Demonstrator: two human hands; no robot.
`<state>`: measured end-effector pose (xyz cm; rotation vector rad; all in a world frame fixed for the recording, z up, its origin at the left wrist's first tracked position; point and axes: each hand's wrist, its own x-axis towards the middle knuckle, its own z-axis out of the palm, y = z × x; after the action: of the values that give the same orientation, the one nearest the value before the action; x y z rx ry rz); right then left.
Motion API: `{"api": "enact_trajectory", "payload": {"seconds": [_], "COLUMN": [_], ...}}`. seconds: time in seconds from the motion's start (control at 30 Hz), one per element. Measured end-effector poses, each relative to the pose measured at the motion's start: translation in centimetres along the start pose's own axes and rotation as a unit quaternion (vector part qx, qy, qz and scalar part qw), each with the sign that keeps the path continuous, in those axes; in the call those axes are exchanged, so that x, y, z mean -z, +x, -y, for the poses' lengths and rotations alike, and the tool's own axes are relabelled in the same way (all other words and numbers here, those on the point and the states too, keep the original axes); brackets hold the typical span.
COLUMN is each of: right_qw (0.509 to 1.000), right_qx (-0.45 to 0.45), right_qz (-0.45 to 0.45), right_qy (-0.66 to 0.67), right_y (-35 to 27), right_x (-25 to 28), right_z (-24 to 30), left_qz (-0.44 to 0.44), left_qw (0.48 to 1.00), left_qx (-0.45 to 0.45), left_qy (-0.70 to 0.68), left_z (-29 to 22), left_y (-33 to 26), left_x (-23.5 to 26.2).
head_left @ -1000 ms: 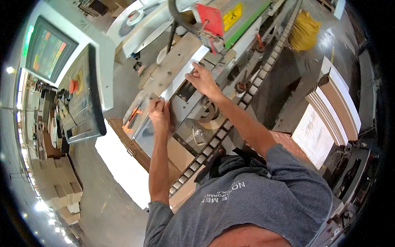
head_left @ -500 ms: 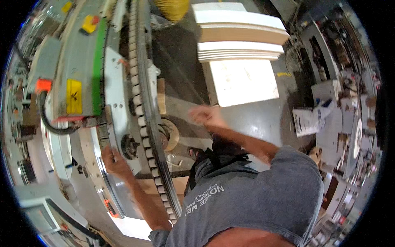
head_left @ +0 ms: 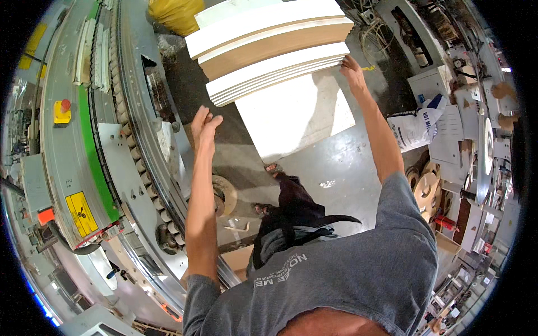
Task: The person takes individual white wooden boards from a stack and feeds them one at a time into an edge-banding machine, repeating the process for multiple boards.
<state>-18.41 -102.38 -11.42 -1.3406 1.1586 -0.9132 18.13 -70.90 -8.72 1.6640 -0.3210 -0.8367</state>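
Observation:
A stack of white boards (head_left: pixel 280 70) with thin, layered edges lies ahead of me. My right hand (head_left: pixel 352 71) is at its right end, fingers bent against the corner of a board. Short of the stack's left end, my left hand (head_left: pixel 204 127) is raised, with its fingers apart and nothing in them. Behind these boards lie more panels with brown edges (head_left: pixel 274 49) and white faces. A wide, pale panel (head_left: pixel 291 117) lies under the near side of the stack, with a shadow across it.
On my left runs a long machine (head_left: pixel 73 151) with a green strip, a roller chain track (head_left: pixel 126 126) and a red button (head_left: pixel 65 105). A yellow bag (head_left: pixel 176 15) is at the back. To the right are a white printed sack (head_left: pixel 417 126) and rolls of edging (head_left: pixel 427 187).
My left hand has left the machine and swung forward toward the boards. My right hand has moved forward and right to the stack's end. My view has turned toward the stack.

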Motion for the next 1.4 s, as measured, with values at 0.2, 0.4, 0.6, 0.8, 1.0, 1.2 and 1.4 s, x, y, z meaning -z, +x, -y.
{"api": "enact_trajectory", "payload": {"seconds": [0.2,0.4,0.6,0.8,1.0,1.2,1.4], "right_qw": [1.0,0.997,0.995,0.997,0.988,0.84,0.795], "right_qx": [-0.017,-0.001,-0.02,-0.02,-0.042,0.241,0.296], "right_qz": [0.011,-0.007,-0.006,-0.02,-0.056,0.094,0.297], "right_qy": [-0.014,-0.073,-0.096,-0.072,-0.134,-0.476,-0.438], "right_y": [1.7,-0.4,-4.3,-8.5,-9.3,-12.7,-9.2], "right_x": [0.6,-0.1,0.9,0.6,2.7,0.7,-5.6], "right_z": [-2.0,-2.4,-2.1,-1.0,-0.3,11.6,10.9], "left_qz": [0.128,0.138,0.138,0.131,0.122,-0.04,-0.064], "left_qw": [0.991,0.989,0.99,0.989,0.99,0.987,0.969], "left_qx": [0.022,0.021,0.011,-0.003,0.055,-0.091,-0.155], "left_qy": [-0.026,0.044,0.026,0.07,0.045,0.126,0.183], "left_z": [-1.2,-1.4,-1.1,1.1,0.9,1.4,-1.8], "left_y": [3.0,2.7,-0.6,-2.5,-3.6,-6.8,-13.5], "left_x": [-2.9,-2.2,-1.9,-0.6,-0.6,2.9,5.4]}}
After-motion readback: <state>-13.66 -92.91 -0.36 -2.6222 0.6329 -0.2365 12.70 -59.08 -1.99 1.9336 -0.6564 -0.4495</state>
